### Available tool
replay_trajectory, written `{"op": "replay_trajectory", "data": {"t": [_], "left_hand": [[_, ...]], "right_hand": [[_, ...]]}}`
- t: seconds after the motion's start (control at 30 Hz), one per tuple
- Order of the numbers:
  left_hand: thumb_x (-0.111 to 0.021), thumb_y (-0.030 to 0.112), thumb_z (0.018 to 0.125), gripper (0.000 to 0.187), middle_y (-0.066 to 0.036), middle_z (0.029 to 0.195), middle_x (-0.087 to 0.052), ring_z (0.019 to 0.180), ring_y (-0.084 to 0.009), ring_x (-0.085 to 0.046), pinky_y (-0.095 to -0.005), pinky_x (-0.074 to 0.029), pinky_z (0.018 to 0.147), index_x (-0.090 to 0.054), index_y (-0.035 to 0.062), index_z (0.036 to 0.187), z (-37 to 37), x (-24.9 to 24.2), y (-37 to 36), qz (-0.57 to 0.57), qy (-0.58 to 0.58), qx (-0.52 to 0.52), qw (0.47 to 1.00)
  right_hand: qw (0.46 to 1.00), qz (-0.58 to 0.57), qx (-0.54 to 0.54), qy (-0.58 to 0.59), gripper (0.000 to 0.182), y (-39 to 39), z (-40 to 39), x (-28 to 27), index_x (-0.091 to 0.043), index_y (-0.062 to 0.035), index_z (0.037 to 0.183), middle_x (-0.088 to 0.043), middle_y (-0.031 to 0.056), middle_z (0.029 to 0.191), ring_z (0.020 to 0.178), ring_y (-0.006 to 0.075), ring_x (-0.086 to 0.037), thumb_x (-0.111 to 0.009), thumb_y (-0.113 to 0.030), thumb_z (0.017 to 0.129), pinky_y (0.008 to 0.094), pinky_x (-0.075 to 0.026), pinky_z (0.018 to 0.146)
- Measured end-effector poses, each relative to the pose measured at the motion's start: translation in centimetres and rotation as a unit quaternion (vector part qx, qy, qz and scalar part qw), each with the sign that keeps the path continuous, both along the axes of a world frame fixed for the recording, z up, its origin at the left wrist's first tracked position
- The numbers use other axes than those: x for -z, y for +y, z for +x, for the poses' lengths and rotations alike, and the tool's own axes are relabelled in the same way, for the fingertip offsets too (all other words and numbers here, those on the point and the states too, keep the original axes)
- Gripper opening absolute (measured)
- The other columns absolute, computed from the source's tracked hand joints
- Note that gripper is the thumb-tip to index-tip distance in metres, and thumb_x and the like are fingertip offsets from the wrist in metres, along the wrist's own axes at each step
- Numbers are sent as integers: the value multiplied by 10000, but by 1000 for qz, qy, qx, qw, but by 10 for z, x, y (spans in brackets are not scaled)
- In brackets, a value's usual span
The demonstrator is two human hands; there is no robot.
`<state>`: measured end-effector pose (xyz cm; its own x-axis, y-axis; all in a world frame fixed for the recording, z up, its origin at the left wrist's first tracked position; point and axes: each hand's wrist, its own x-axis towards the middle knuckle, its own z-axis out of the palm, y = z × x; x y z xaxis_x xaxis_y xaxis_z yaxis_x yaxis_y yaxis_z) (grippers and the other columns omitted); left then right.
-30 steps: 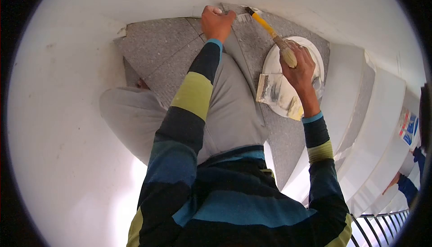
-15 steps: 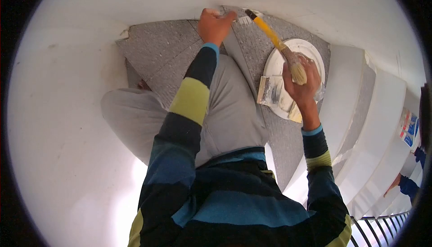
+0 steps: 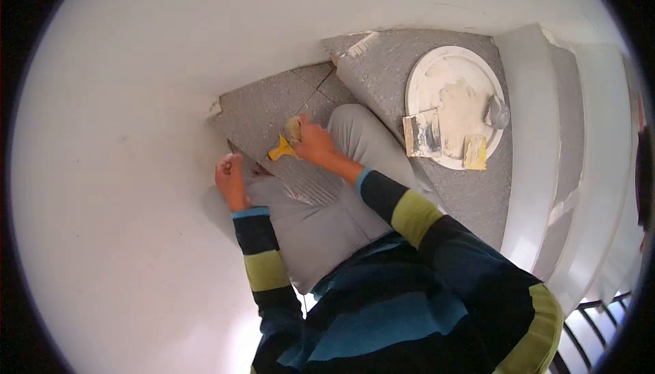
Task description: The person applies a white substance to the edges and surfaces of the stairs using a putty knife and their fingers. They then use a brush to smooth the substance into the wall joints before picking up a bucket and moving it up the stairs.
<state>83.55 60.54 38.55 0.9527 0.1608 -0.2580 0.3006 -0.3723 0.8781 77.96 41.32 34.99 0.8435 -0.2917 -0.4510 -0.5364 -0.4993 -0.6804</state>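
Note:
My right hand (image 3: 315,143) is closed around a paintbrush with a yellow handle (image 3: 281,147). Its pale bristles (image 3: 293,128) show beside my fingers, and the dark handle end points left, over the grey step. My left hand (image 3: 232,177) is beside the white wall, near my knee, its fingers curled together. Whitish smears mark the fingertips; whether anything is pinched there is hidden. Off to the right, a round white lid (image 3: 450,53) smeared with off-white paste lies on the higher step. A wide smeared scraper (image 3: 421,134) and a smaller yellowish one (image 3: 475,152) rest on its edge.
A greyish rounded piece (image 3: 497,112) sits at the lid's right side. White wall (image 3: 170,67) curves round the grey speckled steps (image 3: 368,74). White risers (image 3: 529,122) climb or drop to the right, with dark railing bars (image 3: 593,326) at lower right.
My right hand has swung left with the paintbrush, away from the lid to the lower step. My left hand has come down and left from the step corner by the wall. The view has shifted.

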Motion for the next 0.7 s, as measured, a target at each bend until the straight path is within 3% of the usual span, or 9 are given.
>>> {"op": "replay_trajectory", "data": {"t": [0.17,0.3,0.33,0.4,0.47,0.53,0.6,0.63,0.7], "left_hand": [[-624,179,815,230,-53,906,-576,823,-140,-526,-264,-428,731,-574,20,974,9,18,-6,-17,-25,30,999],[-539,99,832,218,-104,1002,-595,908,-217,-567,-345,-449,847,-593,20,1028,19,73,21,187,-179,199,945],[-569,121,823,241,-121,986,-591,896,-221,-564,-330,-453,822,-587,2,1031,33,88,32,76,-113,212,968],[-612,180,813,279,-144,967,-582,894,-230,-556,-312,-457,772,-582,-18,1006,39,101,17,31,-71,103,992],[-608,175,817,284,-137,975,-580,910,-226,-552,-327,-454,775,-572,-28,1012,24,46,-18,2,-35,79,996],[-604,179,822,284,-132,978,-579,907,-218,-550,-324,-451,770,-568,-26,1015,34,79,-12,31,-92,112,989],[-599,184,827,285,-127,981,-577,904,-210,-547,-321,-449,765,-564,-25,1017,32,81,10,87,-143,144,975],[-596,182,828,278,-122,982,-578,894,-204,-548,-316,-449,753,-563,-20,1016,27,65,2,64,-104,137,983],[-593,180,830,272,-118,983,-579,885,-199,-549,-311,-448,740,-563,-16,1015,28,61,-20,16,-76,125,989]], "right_hand": [[988,-110,-101,42,459,3,11,49,-498,-38,1147,-591,187,923,879,359,-570,-645,-178,735,424,-481,720],[955,-188,31,-225,280,21,1,67,-578,-20,987,-547,191,1008,936,324,-511,-551,-179,759,439,-387,838],[928,-306,-141,-156,296,-4,-9,-42,-558,-6,1002,-526,223,1063,1008,352,-493,-556,-163,751,470,-369,890],[901,-209,-43,-377,421,-27,-24,-65,-515,9,1108,-466,248,1183,1156,380,-413,-580,-184,739,489,-307,986],[902,-160,-104,-387,497,-70,-46,-114,-465,-23,1204,-446,226,1230,1193,385,-384,-591,-194,755,490,-279,1013],[898,-199,-32,-391,554,-146,-84,-156,-442,-65,1244,-468,173,1225,1184,344,-404,-630,-226,748,442,-317,998],[915,-44,170,-364,548,-235,-145,-188,-513,-38,1119,-514,131,1161,1116,266,-476,-726,-180,634,382,-398,928],[851,-294,167,-401,509,-272,-168,-210,-499,-54,1134,-514,148,1112,973,319,-517,-682,-120,664,396,-447,818],[754,-527,182,-346,384,-333,-220,-283,-588,-20,1026,-537,199,1126,1061,340,-514,-709,-160,690,398,-408,919]]}}
